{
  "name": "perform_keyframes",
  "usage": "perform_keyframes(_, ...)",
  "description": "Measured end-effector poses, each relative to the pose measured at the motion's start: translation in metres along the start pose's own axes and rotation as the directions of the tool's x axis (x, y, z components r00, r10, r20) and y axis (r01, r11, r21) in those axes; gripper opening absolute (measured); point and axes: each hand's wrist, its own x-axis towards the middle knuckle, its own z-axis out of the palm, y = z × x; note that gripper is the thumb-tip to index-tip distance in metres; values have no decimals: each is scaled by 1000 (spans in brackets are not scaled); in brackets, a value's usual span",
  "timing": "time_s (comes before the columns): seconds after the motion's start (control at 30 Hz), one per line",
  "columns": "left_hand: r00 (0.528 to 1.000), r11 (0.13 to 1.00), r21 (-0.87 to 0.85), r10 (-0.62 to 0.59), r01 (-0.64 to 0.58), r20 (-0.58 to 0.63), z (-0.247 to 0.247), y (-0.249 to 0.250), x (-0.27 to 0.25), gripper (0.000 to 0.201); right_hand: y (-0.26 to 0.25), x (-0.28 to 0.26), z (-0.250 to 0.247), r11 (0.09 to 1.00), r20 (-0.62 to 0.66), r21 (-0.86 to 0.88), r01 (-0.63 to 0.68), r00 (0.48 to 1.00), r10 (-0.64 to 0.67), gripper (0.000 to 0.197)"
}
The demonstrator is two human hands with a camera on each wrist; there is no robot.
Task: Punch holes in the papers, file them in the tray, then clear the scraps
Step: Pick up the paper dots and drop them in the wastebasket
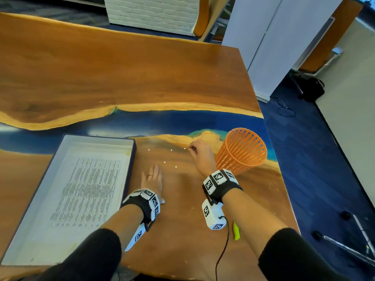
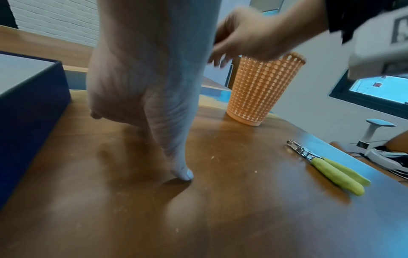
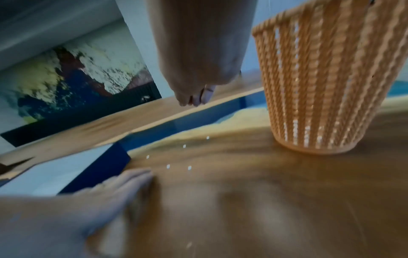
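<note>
Your left hand (image 1: 152, 180) lies flat, fingers straight, on the table (image 1: 182, 230) beside the tray (image 1: 129, 171). Your right hand (image 1: 199, 154), fingertips pinched together, hovers over scraps (image 1: 164, 162) near the basket (image 1: 241, 151); whether it holds one, cannot tell.

The shallow blue cardboard tray (image 1: 133, 159) lies left of the orange plastic mesh basket (image 1: 241, 151). Small white paper scraps (image 1: 164, 162) lie between them. The green-handled hole punch (image 2: 326, 167) lies nearer than the basket.

Head looks down; wrists low, sharing basket (image 1: 241, 151).

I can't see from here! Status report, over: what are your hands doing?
Left hand flat on wooden table, open. Right hand pinching by small white paper dots; pinch contents unclear. Orange mesh basket beside it. Nothing blocking.
</note>
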Motion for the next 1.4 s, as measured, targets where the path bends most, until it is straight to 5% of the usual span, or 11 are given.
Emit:
perform_keyframes(0.5,1000,992,-127,-23,25,16,9,7,21,122,15,1,88,922,309,-66,-381,871,382,18)
perform_keyframes(1.4,995,992,-110,-46,55,85,7,9,23,124,19,4,93,972,366,-152,-181,903,225,15)
